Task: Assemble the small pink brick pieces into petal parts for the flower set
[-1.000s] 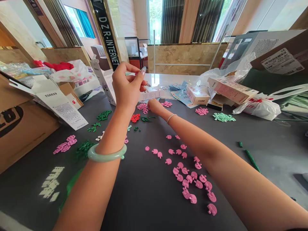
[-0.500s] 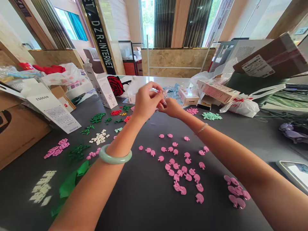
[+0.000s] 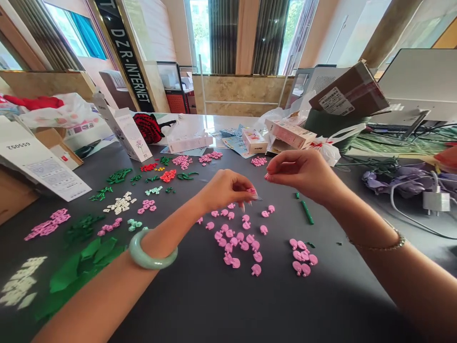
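Observation:
My left hand (image 3: 232, 188), with a pale green bangle (image 3: 152, 255) on its wrist, is pinched over the pink pieces (image 3: 232, 238) in the middle of the dark table. Something small and clear shows at its fingertips, too small to name. My right hand (image 3: 298, 171) is apart from it, to the right, thumb and fingers curled together; whether they hold anything cannot be made out. Below my right hand lie a green stick (image 3: 307, 212) and a tight cluster of pink pieces (image 3: 303, 257).
Piles of green pieces (image 3: 119, 176), white pieces (image 3: 120, 204) and large green leaves (image 3: 82, 267) spread on the left. White boxes (image 3: 46, 157) stand behind them. At right are purple flowers (image 3: 389, 178), a charger (image 3: 436, 200) and part of another person's hand (image 3: 448, 157).
The view has turned right. My hands, together before, have separated and come lower, the right one moving rightward. The green stick and the charger now show.

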Action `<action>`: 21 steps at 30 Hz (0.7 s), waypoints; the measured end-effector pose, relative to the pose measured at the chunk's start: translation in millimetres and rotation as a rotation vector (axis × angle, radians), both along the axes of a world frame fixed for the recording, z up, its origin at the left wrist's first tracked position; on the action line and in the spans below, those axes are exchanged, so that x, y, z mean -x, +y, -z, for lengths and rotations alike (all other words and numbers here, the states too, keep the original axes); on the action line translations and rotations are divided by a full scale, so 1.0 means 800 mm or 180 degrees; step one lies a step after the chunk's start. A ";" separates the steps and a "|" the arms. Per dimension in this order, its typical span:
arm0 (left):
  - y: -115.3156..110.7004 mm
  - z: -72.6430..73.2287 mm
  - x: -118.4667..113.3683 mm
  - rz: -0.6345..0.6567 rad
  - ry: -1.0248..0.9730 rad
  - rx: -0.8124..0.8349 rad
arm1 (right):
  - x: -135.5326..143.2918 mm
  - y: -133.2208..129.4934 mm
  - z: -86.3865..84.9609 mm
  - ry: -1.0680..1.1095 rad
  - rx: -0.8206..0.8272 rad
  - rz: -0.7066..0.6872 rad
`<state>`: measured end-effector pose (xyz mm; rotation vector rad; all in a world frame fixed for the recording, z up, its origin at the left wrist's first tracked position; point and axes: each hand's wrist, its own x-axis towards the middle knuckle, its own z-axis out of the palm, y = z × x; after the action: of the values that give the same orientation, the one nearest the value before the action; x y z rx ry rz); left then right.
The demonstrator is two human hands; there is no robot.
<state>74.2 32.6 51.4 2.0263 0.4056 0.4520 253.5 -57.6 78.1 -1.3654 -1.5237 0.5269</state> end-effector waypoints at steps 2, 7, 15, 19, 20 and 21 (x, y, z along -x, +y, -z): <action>-0.009 0.006 -0.001 -0.0130 0.0014 0.0064 | 0.003 -0.005 0.011 0.0137 0.0188 -0.0182; -0.022 0.016 0.003 -0.0464 0.0038 -0.0024 | 0.007 -0.007 0.038 0.0153 0.0218 -0.0171; -0.051 0.029 0.015 -0.0747 0.0145 -0.0015 | 0.015 -0.009 0.056 0.0223 0.0626 -0.0692; -0.063 0.029 0.022 -0.0960 0.0183 -0.0280 | 0.020 -0.011 0.056 0.0387 0.0757 -0.0916; -0.064 0.028 0.023 -0.0966 0.0224 -0.0357 | 0.021 -0.012 0.056 0.0442 0.0780 -0.0961; -0.065 0.028 0.024 -0.0975 0.0276 -0.0443 | 0.023 -0.012 0.057 0.0509 0.0804 -0.0997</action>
<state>55.1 -19.3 28.8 2.1309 0.7625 0.5942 235.0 -67.1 32.2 -1.2406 -1.5857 1.0294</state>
